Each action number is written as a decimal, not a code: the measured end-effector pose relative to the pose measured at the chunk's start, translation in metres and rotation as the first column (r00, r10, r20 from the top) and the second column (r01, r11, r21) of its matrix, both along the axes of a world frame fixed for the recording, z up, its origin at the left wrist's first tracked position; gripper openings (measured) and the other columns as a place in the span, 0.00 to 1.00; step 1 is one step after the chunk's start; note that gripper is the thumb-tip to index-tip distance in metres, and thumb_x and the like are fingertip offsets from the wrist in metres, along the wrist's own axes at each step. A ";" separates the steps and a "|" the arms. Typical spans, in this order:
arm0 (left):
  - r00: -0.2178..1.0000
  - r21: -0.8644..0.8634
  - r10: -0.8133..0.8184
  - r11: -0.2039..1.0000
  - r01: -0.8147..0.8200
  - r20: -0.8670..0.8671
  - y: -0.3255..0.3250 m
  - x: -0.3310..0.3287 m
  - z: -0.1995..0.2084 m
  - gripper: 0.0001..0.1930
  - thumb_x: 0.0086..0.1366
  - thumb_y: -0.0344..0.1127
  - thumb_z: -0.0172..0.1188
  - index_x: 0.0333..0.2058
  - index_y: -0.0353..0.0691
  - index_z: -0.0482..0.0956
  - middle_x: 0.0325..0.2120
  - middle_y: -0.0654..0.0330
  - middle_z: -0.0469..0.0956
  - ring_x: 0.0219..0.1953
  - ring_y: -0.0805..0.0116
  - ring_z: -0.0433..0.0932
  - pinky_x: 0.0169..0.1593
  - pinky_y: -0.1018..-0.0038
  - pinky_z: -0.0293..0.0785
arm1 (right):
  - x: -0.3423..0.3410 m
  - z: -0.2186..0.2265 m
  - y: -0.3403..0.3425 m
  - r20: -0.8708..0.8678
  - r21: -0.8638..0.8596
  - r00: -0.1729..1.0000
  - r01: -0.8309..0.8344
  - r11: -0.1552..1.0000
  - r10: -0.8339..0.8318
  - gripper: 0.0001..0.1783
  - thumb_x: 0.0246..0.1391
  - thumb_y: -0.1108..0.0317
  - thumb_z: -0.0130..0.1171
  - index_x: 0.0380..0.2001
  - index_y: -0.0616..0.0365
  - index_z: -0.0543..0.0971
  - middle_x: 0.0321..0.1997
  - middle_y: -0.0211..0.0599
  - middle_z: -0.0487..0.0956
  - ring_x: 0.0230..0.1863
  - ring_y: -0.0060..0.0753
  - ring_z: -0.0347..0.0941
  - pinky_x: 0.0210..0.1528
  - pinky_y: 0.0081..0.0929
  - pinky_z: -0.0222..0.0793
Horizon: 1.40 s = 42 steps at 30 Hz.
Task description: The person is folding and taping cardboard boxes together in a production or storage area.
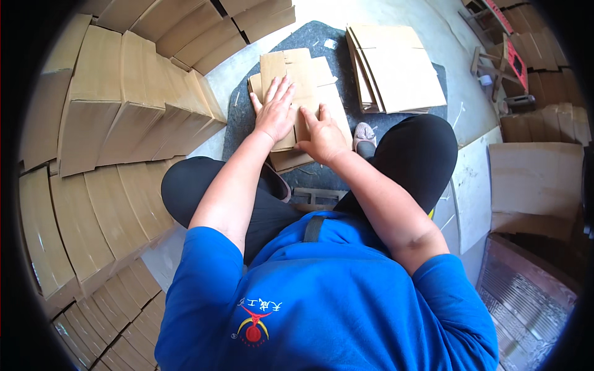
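Between my knees lies a small pile of flat brown cardboard pieces (328, 93) on a dark mat. On top is a folded cardboard piece (288, 65). My left hand (275, 114) rests flat on it with the fingers stretched out toward the far end. My right hand (323, 136) lies at the right side of the same piece, fingers spread and pointing away from me. Neither hand grips anything. The cardboard under both palms is hidden.
To the far right stands a stack of flat cardboard sheets (399, 71) on the dark mat (309, 40). Rows of stacked cardboard (93, 99) line the left side. At the right are a red-and-wood stool (513, 62), a large cardboard sheet (535, 179) and more stacks.
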<state>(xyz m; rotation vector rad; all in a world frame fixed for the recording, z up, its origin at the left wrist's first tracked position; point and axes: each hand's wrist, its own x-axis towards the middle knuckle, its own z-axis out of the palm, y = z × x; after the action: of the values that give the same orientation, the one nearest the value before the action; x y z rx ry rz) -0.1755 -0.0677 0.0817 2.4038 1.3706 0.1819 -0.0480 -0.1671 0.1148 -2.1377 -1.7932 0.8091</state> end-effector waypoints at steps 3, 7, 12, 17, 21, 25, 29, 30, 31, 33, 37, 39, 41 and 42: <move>0.989 0.064 0.009 0.998 -0.018 0.150 0.001 -0.011 -0.012 0.26 0.66 0.39 0.50 0.64 0.50 0.67 0.72 0.68 0.52 0.74 0.64 0.44 0.71 0.41 0.38 | -0.004 -0.018 -0.013 0.002 0.186 0.999 -0.049 0.981 0.050 0.48 0.44 0.56 0.72 0.67 0.51 0.62 0.70 0.67 0.54 0.61 0.63 0.66 0.62 0.43 0.67; 0.996 0.079 0.058 0.995 -0.064 0.073 -0.012 0.005 -0.005 0.24 0.69 0.41 0.49 0.63 0.49 0.69 0.71 0.66 0.54 0.74 0.62 0.47 0.68 0.41 0.49 | -0.001 -0.023 -0.023 0.011 0.231 0.998 -0.064 0.971 0.063 0.45 0.46 0.52 0.70 0.64 0.57 0.64 0.67 0.74 0.56 0.54 0.66 0.72 0.56 0.44 0.72; 0.993 0.148 0.052 0.988 -0.035 -0.110 -0.008 0.031 -0.017 0.24 0.72 0.47 0.46 0.65 0.55 0.66 0.71 0.72 0.53 0.74 0.66 0.45 0.68 0.38 0.48 | -0.003 0.010 -0.003 0.271 -0.122 0.955 -0.092 0.988 0.123 0.33 0.55 0.63 0.55 0.61 0.70 0.66 0.62 0.74 0.66 0.53 0.53 0.76 0.53 0.38 0.74; 1.000 0.238 -0.008 0.971 0.003 0.021 0.001 -0.007 -0.037 0.24 0.73 0.45 0.44 0.66 0.53 0.63 0.72 0.71 0.51 0.74 0.68 0.43 0.69 0.36 0.33 | 0.042 0.154 -0.038 -0.027 0.549 0.995 -0.068 0.833 0.098 0.28 0.50 0.55 0.64 0.51 0.61 0.77 0.47 0.50 0.80 0.40 0.46 0.81 0.42 0.42 0.77; 0.984 0.265 -0.010 0.962 0.058 -0.179 0.003 0.015 -0.026 0.24 0.74 0.42 0.42 0.66 0.46 0.63 0.71 0.64 0.54 0.74 0.62 0.46 0.72 0.47 0.35 | 0.200 0.157 -0.090 -0.357 0.636 0.840 0.539 0.552 -0.409 0.13 0.63 0.65 0.58 0.46 0.60 0.82 0.36 0.36 0.84 0.39 0.24 0.80 0.42 0.21 0.75; 0.988 0.255 -0.099 0.959 0.127 -0.119 0.012 0.008 -0.023 0.25 0.73 0.39 0.44 0.66 0.42 0.61 0.70 0.57 0.54 0.73 0.57 0.47 0.73 0.57 0.38 | 0.290 -0.015 -0.140 -0.097 0.131 0.626 0.779 0.613 -0.774 0.17 0.53 0.57 0.57 0.35 0.59 0.84 0.34 0.50 0.83 0.39 0.51 0.81 0.45 0.39 0.75; 0.984 0.092 -0.150 0.983 0.159 -0.100 0.018 0.010 -0.011 0.25 0.73 0.38 0.46 0.67 0.40 0.61 0.71 0.54 0.53 0.73 0.54 0.47 0.73 0.56 0.40 | 0.246 -0.164 -0.175 0.128 -0.333 0.639 0.748 0.573 -0.759 0.22 0.51 0.48 0.60 0.35 0.55 0.86 0.39 0.50 0.83 0.45 0.51 0.80 0.52 0.40 0.73; 0.983 0.038 -0.165 0.985 0.169 -0.075 0.019 0.021 -0.008 0.25 0.73 0.38 0.46 0.67 0.40 0.61 0.71 0.54 0.53 0.74 0.54 0.46 0.73 0.56 0.40 | 0.243 -0.195 -0.187 0.133 -0.360 0.640 0.742 0.565 -0.756 0.25 0.51 0.45 0.60 0.36 0.59 0.85 0.39 0.52 0.83 0.46 0.52 0.80 0.53 0.39 0.73; 0.986 -0.007 -0.153 0.988 0.153 -0.071 0.022 0.017 -0.002 0.26 0.73 0.38 0.46 0.67 0.40 0.61 0.71 0.54 0.52 0.74 0.54 0.46 0.73 0.56 0.40 | 0.226 -0.212 -0.184 0.216 -0.326 0.627 0.769 0.550 -0.749 0.30 0.52 0.43 0.60 0.39 0.63 0.83 0.43 0.56 0.82 0.49 0.54 0.79 0.54 0.40 0.72; 0.983 -0.071 -0.153 0.987 0.146 -0.102 0.025 -0.001 0.011 0.26 0.72 0.38 0.46 0.67 0.40 0.61 0.71 0.53 0.51 0.74 0.54 0.45 0.73 0.56 0.41 | 0.196 -0.219 -0.168 0.231 -0.372 0.667 0.733 0.570 -0.708 0.38 0.51 0.39 0.61 0.46 0.69 0.79 0.50 0.59 0.79 0.54 0.57 0.75 0.58 0.43 0.69; 0.967 -0.207 -0.216 0.960 0.186 -0.135 0.034 0.017 0.024 0.26 0.72 0.37 0.47 0.66 0.36 0.61 0.71 0.49 0.51 0.74 0.52 0.45 0.73 0.62 0.43 | 0.210 -0.225 -0.172 0.223 -0.459 0.609 0.754 0.469 -0.761 0.32 0.51 0.47 0.66 0.44 0.70 0.80 0.49 0.58 0.80 0.53 0.53 0.77 0.56 0.42 0.71; 0.966 -0.272 -0.213 0.948 0.167 -0.149 0.037 0.014 0.032 0.26 0.71 0.37 0.47 0.66 0.36 0.61 0.70 0.48 0.51 0.73 0.51 0.45 0.73 0.64 0.44 | 0.210 -0.211 -0.173 0.169 -0.381 0.587 0.780 0.497 -0.792 0.30 0.51 0.47 0.63 0.37 0.71 0.82 0.41 0.61 0.82 0.47 0.56 0.80 0.51 0.43 0.73; 0.954 -0.347 -0.222 0.927 0.143 -0.201 0.041 0.019 0.041 0.27 0.71 0.38 0.47 0.67 0.36 0.60 0.71 0.48 0.47 0.74 0.52 0.44 0.74 0.64 0.43 | 0.213 -0.196 -0.175 0.044 -0.237 0.580 0.797 0.555 -0.814 0.28 0.49 0.49 0.61 0.29 0.71 0.82 0.34 0.60 0.82 0.41 0.55 0.81 0.46 0.43 0.73; 0.957 -0.331 -0.206 0.935 0.132 -0.202 0.043 0.016 0.048 0.27 0.71 0.38 0.47 0.67 0.36 0.60 0.71 0.48 0.47 0.74 0.52 0.44 0.74 0.64 0.43 | 0.207 -0.183 -0.172 -0.030 -0.168 0.564 0.811 0.560 -0.825 0.28 0.48 0.49 0.60 0.27 0.71 0.81 0.32 0.60 0.81 0.39 0.54 0.81 0.45 0.43 0.73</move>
<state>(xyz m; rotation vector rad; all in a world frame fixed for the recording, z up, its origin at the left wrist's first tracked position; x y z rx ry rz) -0.1595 -0.0246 0.1293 2.3063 1.1699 -0.3525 0.1591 -0.3395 -0.0685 -2.5571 -0.4894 0.7463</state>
